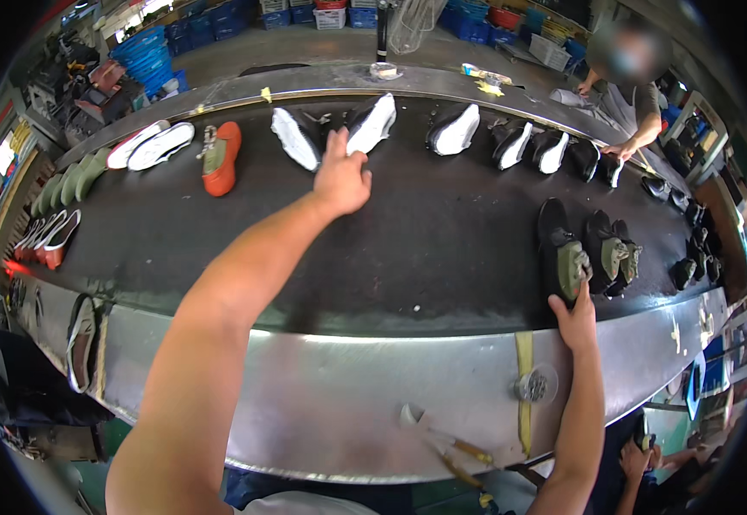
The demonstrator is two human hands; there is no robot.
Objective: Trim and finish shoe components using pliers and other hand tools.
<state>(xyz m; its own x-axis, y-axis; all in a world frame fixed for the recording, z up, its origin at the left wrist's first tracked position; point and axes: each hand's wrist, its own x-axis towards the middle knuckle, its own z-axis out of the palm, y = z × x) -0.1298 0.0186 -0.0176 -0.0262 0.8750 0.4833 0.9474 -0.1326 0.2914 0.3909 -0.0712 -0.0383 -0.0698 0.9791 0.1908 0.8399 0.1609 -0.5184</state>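
Note:
My left hand (341,178) reaches over the dark conveyor belt (408,232) with its fingers stretched out. Its fingertips overlap the lower end of a black shoe with a white sole (373,124), sole facing up; whether they touch cannot be told. Another white-soled shoe (294,137) lies just left of that hand. At the belt's near side, my right hand (576,316) has thumb and fingers closed around the heel of a black shoe with green lining (555,236). More black shoes with green lining (601,240) stand right beside it.
An orange shoe (221,163), white-soled shoes (160,146) and green shoes (73,182) lie at left. A small clear cup (538,384) and yellow-handled tools (450,445) rest on the metal edge (330,386). Across the belt, a co-worker's hand (622,150) touches shoes.

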